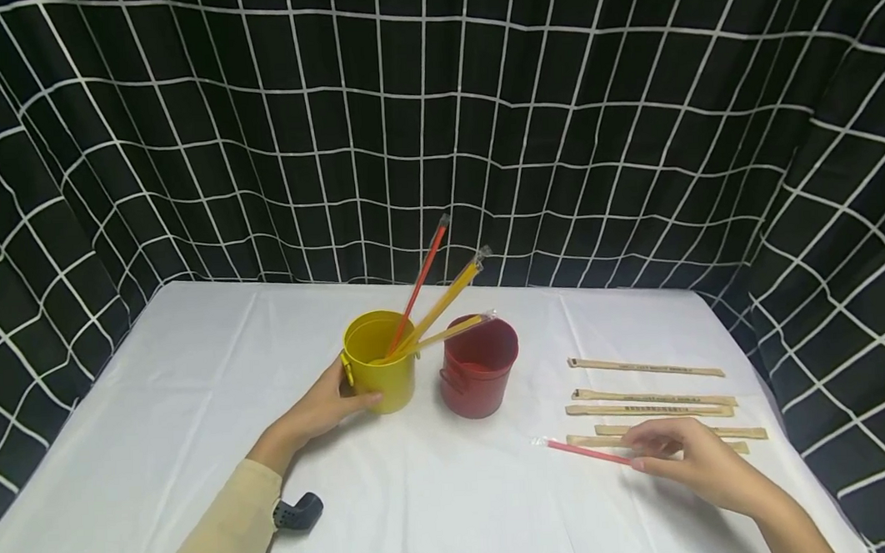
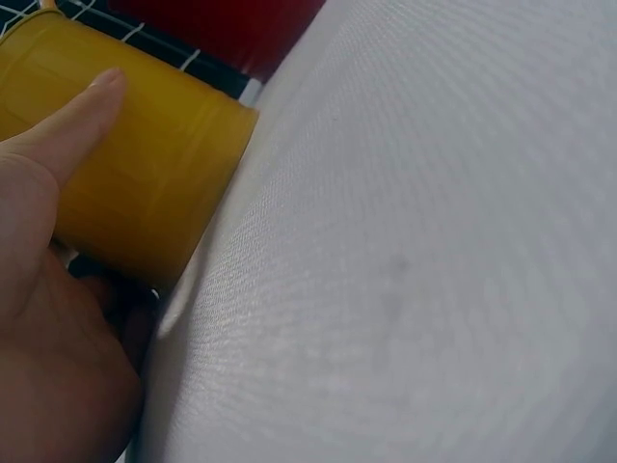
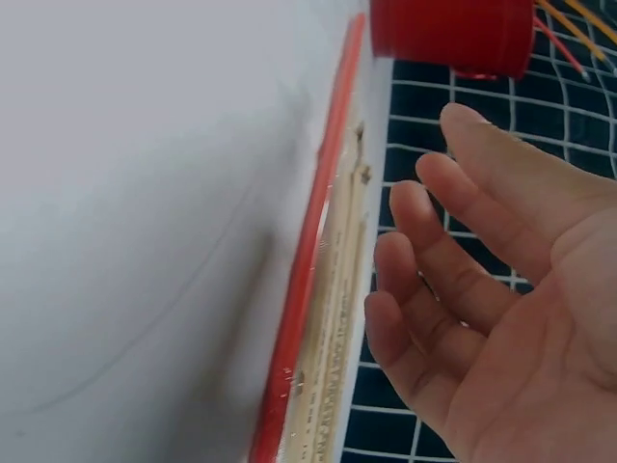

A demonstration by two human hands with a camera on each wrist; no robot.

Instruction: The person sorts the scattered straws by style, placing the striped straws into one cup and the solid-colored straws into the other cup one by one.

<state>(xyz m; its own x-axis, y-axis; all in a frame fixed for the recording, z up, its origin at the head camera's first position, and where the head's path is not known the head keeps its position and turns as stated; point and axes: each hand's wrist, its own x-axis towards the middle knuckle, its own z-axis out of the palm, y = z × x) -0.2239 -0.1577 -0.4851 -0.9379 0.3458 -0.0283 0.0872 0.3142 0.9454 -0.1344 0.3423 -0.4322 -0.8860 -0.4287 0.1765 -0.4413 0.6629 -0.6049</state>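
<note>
My left hand (image 1: pixel 337 407) grips a small yellow bucket (image 1: pixel 391 385) from its left side, the thumb across its front; in the left wrist view the thumb lies along the yellow wall. Red and yellow straws (image 1: pixel 444 301) in clear wrappers lean out of that bucket to the right. Beside it stands a red bucket (image 1: pixel 476 387). My right hand (image 1: pixel 685 456) hovers at the right over a red straw (image 1: pixel 588 451) in a clear wrapper lying on the table. In the right wrist view its loosely bent fingers (image 3: pixel 453 260) are apart from this straw (image 3: pixel 313 241), holding nothing.
Several paper-wrapped sticks (image 1: pixel 646 368) with print lie roughly parallel on the right of the white-covered table (image 1: pixel 159 458), partly under my right hand in the head view. A black curtain with a white grid (image 1: pixel 420 127) hangs behind the table and along both sides.
</note>
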